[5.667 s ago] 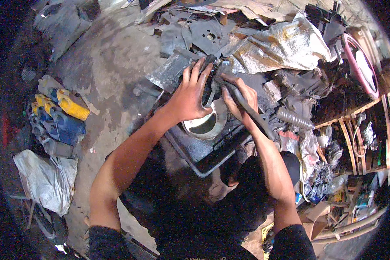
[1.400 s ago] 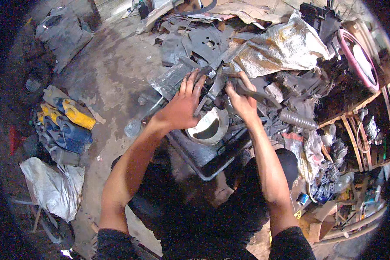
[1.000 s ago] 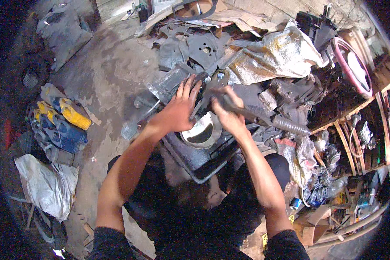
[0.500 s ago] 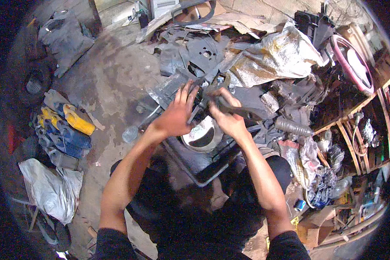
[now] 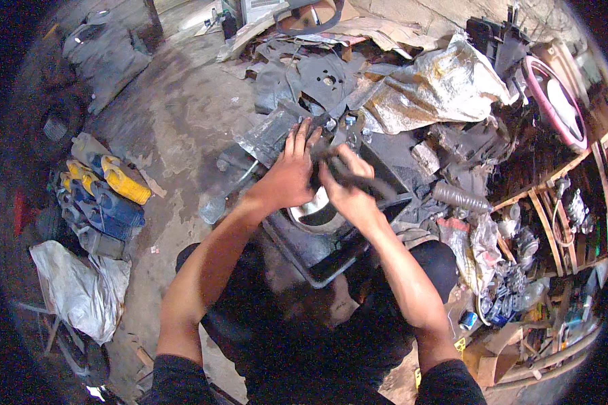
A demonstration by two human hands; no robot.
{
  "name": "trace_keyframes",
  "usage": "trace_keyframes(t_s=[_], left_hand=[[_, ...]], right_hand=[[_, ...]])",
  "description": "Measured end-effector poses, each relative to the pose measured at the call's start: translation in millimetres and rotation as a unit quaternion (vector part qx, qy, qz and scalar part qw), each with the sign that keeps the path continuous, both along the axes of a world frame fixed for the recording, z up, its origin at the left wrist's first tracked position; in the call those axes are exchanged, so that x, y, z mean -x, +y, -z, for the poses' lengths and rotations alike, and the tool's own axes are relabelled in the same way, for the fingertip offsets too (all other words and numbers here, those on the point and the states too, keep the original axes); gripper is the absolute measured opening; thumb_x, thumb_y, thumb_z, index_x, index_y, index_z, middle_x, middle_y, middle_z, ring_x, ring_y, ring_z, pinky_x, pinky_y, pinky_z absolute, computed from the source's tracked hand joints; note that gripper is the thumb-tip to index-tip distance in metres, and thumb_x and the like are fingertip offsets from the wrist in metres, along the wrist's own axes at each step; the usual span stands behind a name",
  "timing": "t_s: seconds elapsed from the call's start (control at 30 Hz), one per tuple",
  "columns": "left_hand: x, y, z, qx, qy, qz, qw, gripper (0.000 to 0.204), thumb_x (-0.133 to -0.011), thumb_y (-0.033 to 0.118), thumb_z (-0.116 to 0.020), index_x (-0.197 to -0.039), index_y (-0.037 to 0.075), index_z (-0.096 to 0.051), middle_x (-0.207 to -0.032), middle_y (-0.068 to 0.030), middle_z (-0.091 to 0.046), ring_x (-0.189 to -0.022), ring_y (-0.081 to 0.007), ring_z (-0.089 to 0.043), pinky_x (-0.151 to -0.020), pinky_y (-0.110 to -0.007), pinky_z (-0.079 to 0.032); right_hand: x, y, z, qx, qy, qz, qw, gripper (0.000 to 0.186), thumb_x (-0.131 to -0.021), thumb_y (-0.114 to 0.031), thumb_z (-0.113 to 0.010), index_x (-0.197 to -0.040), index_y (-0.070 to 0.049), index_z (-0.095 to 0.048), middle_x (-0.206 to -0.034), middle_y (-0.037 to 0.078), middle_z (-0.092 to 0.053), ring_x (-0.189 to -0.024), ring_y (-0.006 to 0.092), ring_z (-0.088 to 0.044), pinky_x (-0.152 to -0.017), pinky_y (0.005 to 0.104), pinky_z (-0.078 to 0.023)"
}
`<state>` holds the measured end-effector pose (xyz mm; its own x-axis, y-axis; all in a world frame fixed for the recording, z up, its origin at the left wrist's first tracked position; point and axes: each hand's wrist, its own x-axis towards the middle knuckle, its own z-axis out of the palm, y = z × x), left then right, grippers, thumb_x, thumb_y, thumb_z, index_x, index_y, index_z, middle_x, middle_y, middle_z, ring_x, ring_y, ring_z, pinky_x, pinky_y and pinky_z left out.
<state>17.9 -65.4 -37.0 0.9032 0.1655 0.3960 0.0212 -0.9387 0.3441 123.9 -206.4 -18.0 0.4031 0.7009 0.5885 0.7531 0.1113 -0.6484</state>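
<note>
In the head camera's view, a person's two bare hands work close together over a black tray [image 5: 319,280], a dark, grimy part [image 5: 323,146] between them at the far side of a round bowl [image 5: 323,229]. The part looks rough and nearly black, its outline partly lost behind the fingers. The left hand [image 5: 287,175] lies with fingers stretched forward against it, thumb apart; whether it grips cannot be told. The right hand [image 5: 348,192] is closed around a long dark bar [image 5: 377,183], blurred, its outer end pointing toward the tray's right rim.

The tray, wet-looking and black, holds the pale-walled bowl; inside the bowl, white shows beside a dark area, liquid or shadow being impossible to tell. Blue and yellow containers [image 5: 106,202] cluster on the floor [image 5: 182,115] at left, their contents hidden, and a cardboard box [image 5: 500,351] sits at lower right.

Compared with half a second ago, the right hand covers more of the bowl and more of the tray's right rim shows; nearly six seconds ago, the bar lay back along the right forearm [image 5: 412,273]
</note>
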Motion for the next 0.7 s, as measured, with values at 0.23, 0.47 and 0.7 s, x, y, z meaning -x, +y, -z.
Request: trace_keyframes(t_s=[0.23, 0.47, 0.7], left_hand=[[3.7, -4.2, -10.9, 0.003, 0.000, -0.004, 1.000, 0.108, -0.064, 0.017, -0.075, -0.151, -0.008, -0.016, -0.156, -0.0354, -0.009, -0.142, -0.0589, -0.013, -0.117, -0.058, -0.025], [2.7, 1.3, -8.3, 0.020, 0.008, 0.018, 1.000, 0.108, -0.066, 0.019, -0.076, -0.150, -0.009, -0.014, -0.155, -0.0354, -0.010, -0.141, -0.0590, -0.014, -0.116, -0.060, -0.025], [5.3, -1.7, -18.8, 0.009, 0.026, 0.003, 1.000, 0.106, -0.068, 0.019, -0.077, -0.149, -0.010, -0.016, -0.154, -0.0357, -0.012, -0.140, -0.0588, -0.018, -0.116, -0.058, -0.025]], right_hand=[[-36.7, -4.1, -17.6, -0.092, -0.040, 0.201, 0.974, 0.013, -0.082, -0.012, -0.068, -0.093, -0.005, -0.065, -0.081, 0.014, -0.069, -0.072, 0.0312, -0.069, -0.065, 0.0377, -0.054], [-20.8, -16.5, -13.3, 0.113, -0.267, -0.003, 0.957, 0.025, -0.072, -0.015, -0.073, -0.095, -0.010, -0.063, -0.081, 0.014, -0.064, -0.070, 0.0350, -0.067, -0.062, 0.0443, -0.054], [-38.0, -16.9, -21.2, -0.088, 0.060, 0.099, 0.989, 0.018, -0.084, -0.010, -0.067, -0.100, -0.005, -0.066, -0.086, 0.012, -0.070, -0.078, 0.0260, -0.069, -0.071, 0.0371, -0.055]])
